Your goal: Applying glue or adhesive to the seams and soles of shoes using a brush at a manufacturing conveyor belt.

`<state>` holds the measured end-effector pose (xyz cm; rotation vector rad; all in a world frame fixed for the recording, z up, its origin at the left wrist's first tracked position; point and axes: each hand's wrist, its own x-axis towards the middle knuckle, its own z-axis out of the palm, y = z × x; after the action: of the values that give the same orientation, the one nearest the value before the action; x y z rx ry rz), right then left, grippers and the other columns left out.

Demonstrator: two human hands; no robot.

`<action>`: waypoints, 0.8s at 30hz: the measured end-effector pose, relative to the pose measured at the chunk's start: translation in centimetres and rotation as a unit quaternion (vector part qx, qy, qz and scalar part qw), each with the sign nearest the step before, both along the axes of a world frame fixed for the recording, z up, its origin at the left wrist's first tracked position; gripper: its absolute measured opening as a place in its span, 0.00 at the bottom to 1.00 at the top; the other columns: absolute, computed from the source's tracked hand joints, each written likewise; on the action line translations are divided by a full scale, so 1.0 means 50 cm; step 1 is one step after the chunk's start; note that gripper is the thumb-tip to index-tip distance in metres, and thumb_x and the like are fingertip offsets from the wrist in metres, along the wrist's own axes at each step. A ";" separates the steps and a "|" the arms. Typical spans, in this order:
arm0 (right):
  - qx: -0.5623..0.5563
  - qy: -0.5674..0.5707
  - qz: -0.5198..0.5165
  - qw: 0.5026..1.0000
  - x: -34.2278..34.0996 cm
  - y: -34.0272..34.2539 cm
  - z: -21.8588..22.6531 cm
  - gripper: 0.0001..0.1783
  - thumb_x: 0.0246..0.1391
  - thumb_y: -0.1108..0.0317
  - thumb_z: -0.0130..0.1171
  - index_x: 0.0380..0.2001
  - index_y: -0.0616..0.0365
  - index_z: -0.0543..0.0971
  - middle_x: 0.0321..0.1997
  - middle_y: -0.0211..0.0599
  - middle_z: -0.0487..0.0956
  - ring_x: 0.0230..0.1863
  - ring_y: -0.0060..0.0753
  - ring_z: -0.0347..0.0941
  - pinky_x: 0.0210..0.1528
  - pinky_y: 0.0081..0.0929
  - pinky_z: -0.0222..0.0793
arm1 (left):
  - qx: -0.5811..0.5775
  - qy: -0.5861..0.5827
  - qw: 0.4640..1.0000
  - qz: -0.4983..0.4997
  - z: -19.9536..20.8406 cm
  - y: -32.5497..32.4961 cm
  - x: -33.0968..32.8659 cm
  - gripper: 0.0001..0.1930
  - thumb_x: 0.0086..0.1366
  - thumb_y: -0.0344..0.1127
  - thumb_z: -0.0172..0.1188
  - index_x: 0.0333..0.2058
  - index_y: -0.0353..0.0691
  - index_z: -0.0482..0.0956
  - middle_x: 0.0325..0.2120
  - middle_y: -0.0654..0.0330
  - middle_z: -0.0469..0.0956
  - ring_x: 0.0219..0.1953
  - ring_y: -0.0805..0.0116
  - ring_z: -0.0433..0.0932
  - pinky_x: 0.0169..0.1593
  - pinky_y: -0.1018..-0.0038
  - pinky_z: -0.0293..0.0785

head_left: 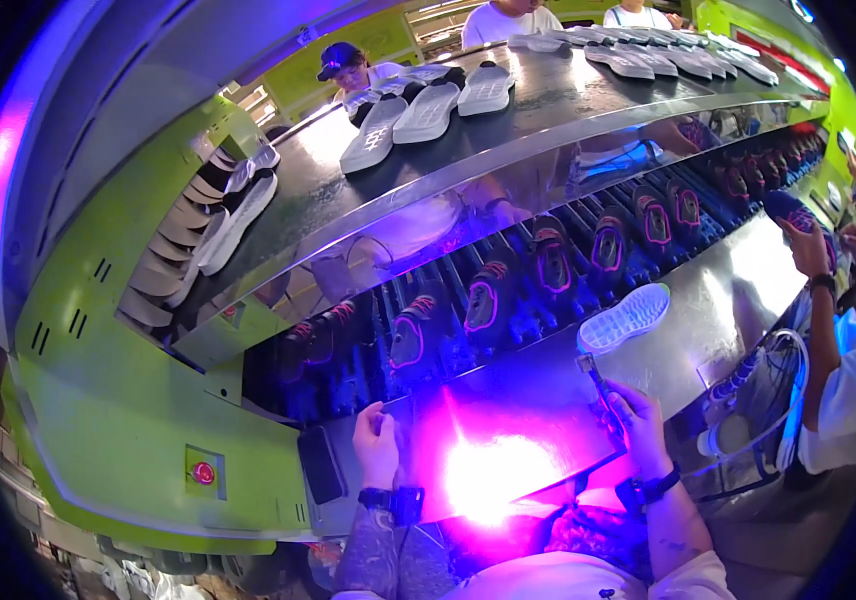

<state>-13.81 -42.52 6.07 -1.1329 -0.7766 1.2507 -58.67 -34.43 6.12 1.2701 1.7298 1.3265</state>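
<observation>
My right hand (638,425) is closed around a slim dark brush-like tool (603,392) that points up and away from me. Just beyond its tip, a white shoe sole (625,318) lies on the metal ledge (693,345). My left hand (377,447) is over the ledge's left part with its fingers curled together; whatever they hold, if anything, is hidden. Beside that hand lies a dark phone-like slab (321,465). Between my hands, a bright pink-violet glare washes out the ledge.
Dark shoe uppers (485,300) with glowing pink outlines stand in a row behind the ledge. Above them, a belt (298,190) carries grey-white soles (428,112). A red button (203,472) is on the green panel at left. A co-worker's hand (810,248) holds a dark shoe at right.
</observation>
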 end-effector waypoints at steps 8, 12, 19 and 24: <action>0.007 0.011 0.019 1.000 0.008 -0.004 0.022 0.21 0.67 0.67 0.61 0.60 0.63 0.78 0.41 0.32 0.83 0.30 0.17 0.75 0.28 0.18 0.69 | 0.076 -0.225 0.971 0.029 0.053 -0.017 0.047 0.08 0.75 0.33 0.56 0.47 0.39 0.79 0.25 0.68 0.74 0.20 0.84 0.69 0.22 0.83 0.66; -0.002 -0.090 0.034 0.995 0.028 -0.012 0.028 0.23 0.66 0.69 0.62 0.62 0.65 0.76 0.40 0.30 0.82 0.30 0.17 0.75 0.29 0.20 0.70 | 0.070 -0.232 0.970 0.027 0.033 -0.026 0.032 0.07 0.75 0.28 0.53 0.47 0.38 0.78 0.24 0.68 0.72 0.19 0.82 0.68 0.20 0.81 0.65; 0.006 -0.317 -0.026 0.948 0.145 0.039 0.047 0.20 0.65 0.67 0.64 0.58 0.63 0.80 0.29 0.26 0.79 0.26 0.15 0.72 0.26 0.17 0.67 | 0.080 -0.279 0.956 0.035 0.044 -0.040 0.024 0.10 0.75 0.25 0.46 0.48 0.40 0.77 0.27 0.68 0.70 0.20 0.81 0.68 0.19 0.82 0.65; 0.091 -0.544 -0.113 0.826 0.181 0.112 0.018 0.17 0.64 0.67 0.61 0.53 0.63 0.82 0.38 0.46 0.84 0.37 0.42 0.82 0.42 0.36 0.77 | 0.064 -0.295 0.952 0.043 0.051 -0.027 0.027 0.11 0.75 0.24 0.44 0.46 0.41 0.77 0.30 0.68 0.70 0.22 0.81 0.70 0.22 0.82 0.67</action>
<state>-4.76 -36.94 6.97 -1.7074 -1.4954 0.2050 -57.32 -35.76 8.66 0.7490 1.3004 1.6791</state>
